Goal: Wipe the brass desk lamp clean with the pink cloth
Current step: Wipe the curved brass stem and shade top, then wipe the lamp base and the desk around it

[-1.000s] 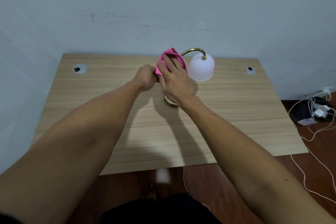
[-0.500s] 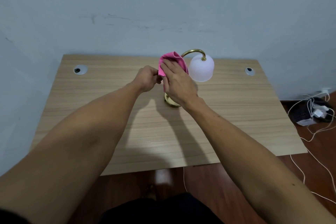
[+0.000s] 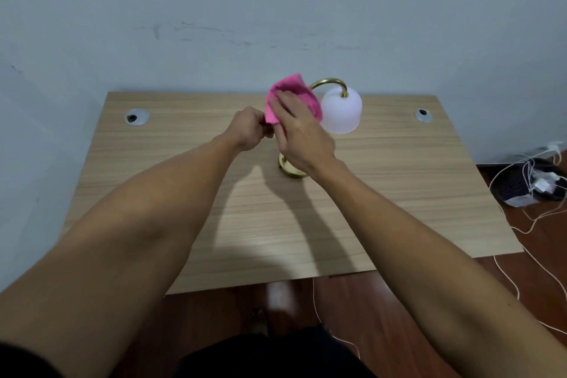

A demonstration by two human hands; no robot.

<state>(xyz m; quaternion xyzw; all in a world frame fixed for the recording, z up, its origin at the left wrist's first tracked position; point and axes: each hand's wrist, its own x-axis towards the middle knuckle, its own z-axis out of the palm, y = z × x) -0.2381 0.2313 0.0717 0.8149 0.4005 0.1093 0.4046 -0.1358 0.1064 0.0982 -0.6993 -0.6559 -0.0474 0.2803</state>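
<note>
— Pale wall (image 3: 276, 9) behind, wooden desk (image 3: 153, 193) below us, and the brass desk lamp (image 3: 328, 83) stands near the desk's far middle. Where do we have the cloth?

— Our right hand (image 3: 302, 135) presses the pink cloth (image 3: 294, 95) flat against the top of the lamp's stem, with the fingers (image 3: 282, 107) spread a little over the fabric, laid on it and not pinched. The cloth sits just left of where the gooseneck curves over to the white shade (image 3: 341, 113).

— And our left hand (image 3: 248, 129)?

— It is curled up just beside the cloth's lower left corner. We judge that it grips either that corner or the stem behind it; the fingertips are hidden, so we cannot tell which, nor how tightly they close.

— So which way does the lamp run from our fingers?

— The stem's long axis is upright. It drops from under the cloth, behind our right palm, to the round brass base (image 3: 291, 170), which peeps out below the wrist. The arch runs off to the right from the cloth's upper edge and ends at the shade.

— Then which hand takes the next stroke?

— The right, we think: it already covers the stem and lies nearer the arch. A downward stroke follows the stem to the base; a rightward one follows the curve. The shade hangs close to our knuckles, so we could knock it.
</note>
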